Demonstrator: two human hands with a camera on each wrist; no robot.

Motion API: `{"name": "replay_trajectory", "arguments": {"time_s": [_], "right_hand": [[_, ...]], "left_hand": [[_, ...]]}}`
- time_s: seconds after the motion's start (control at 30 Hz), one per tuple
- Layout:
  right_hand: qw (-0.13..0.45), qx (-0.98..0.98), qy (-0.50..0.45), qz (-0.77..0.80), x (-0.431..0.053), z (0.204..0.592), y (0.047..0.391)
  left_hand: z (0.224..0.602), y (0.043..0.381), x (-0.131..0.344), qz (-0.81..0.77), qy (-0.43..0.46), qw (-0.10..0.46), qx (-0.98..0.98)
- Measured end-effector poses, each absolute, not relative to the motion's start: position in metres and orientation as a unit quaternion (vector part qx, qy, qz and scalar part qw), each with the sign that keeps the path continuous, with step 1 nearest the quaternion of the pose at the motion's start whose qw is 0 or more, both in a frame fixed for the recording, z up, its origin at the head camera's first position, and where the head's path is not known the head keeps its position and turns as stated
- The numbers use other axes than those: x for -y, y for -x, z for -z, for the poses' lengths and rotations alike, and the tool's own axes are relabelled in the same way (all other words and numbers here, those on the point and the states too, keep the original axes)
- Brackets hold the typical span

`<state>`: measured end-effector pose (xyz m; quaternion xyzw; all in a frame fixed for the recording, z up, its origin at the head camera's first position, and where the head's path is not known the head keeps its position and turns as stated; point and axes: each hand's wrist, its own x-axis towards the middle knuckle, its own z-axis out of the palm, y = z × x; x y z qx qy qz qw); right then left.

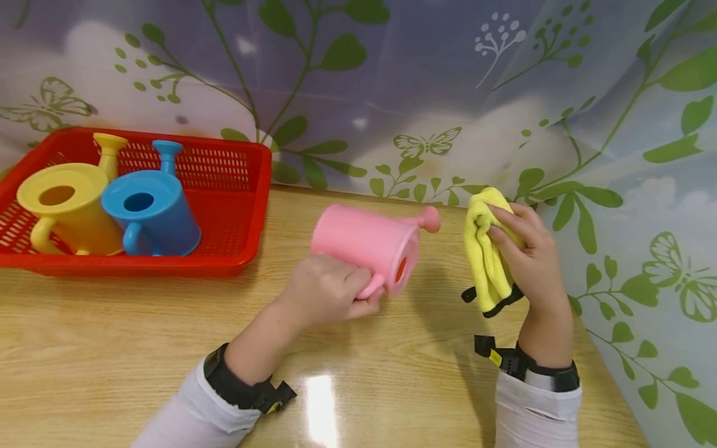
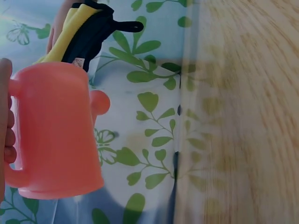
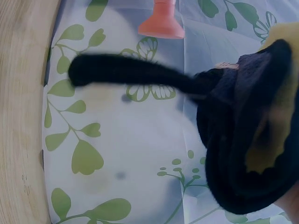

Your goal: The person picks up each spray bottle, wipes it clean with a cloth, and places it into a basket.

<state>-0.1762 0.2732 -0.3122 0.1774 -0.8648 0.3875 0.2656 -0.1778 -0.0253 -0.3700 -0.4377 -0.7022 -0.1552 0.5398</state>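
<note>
My left hand (image 1: 330, 286) grips the handle of a pink watering can (image 1: 364, 242), which is tipped on its side above the table with its spout pointing right. In the left wrist view the can's body (image 2: 58, 130) fills the left side, with the fingers around its handle. To the right, my right hand (image 1: 529, 249) holds a folded yellow cloth (image 1: 484, 249) with black edging, thumb and fingers pinching its upper part. A black loop (image 3: 126, 70) hangs off the cloth in the right wrist view, near the can's pink spout (image 3: 161, 21). Cloth and can are apart.
A red plastic basket (image 1: 260, 205) stands at the back left of the wooden table (image 1: 140, 330). Inside it are a yellow watering can (image 1: 84, 211) and a blue watering can (image 1: 162, 211). A leaf-patterned curtain (image 1: 420, 93) borders the table behind and on the right.
</note>
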Motion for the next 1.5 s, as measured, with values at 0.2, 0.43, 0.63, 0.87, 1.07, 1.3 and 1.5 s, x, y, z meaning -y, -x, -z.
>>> {"name": "replay_trajectory", "arguments": {"time_s": [0.2, 0.43, 0.63, 0.87, 1.07, 1.3, 1.5], "right_hand": [[0.254, 0.879, -0.149, -0.374, -0.27, 0.307, 0.172], [0.28, 0.89, -0.203, -0.297, -0.24, 0.295, 0.152], [0.301, 0.899, -0.265, -0.175, -0.208, 0.284, 0.139], [0.327, 0.892, -0.305, -0.066, -0.181, 0.275, 0.134], [0.317, 0.893, -0.319, 0.003, -0.171, 0.276, 0.128], [0.332, 0.889, -0.306, 0.074, -0.161, 0.278, 0.125], [0.305, 0.896, -0.297, 0.128, -0.149, 0.275, 0.125]], "left_hand": [[0.37, 0.176, 0.024, 0.142, 0.457, 0.519, 0.708], [0.368, 0.174, 0.023, 0.133, 0.459, 0.5, 0.722], [0.367, 0.175, 0.025, 0.13, 0.451, 0.495, 0.731], [0.367, 0.178, 0.027, 0.141, 0.435, 0.512, 0.727], [0.367, 0.179, 0.027, 0.144, 0.432, 0.518, 0.724], [0.367, 0.18, 0.027, 0.132, 0.435, 0.521, 0.723], [0.369, 0.179, 0.027, 0.125, 0.437, 0.522, 0.721]]}}
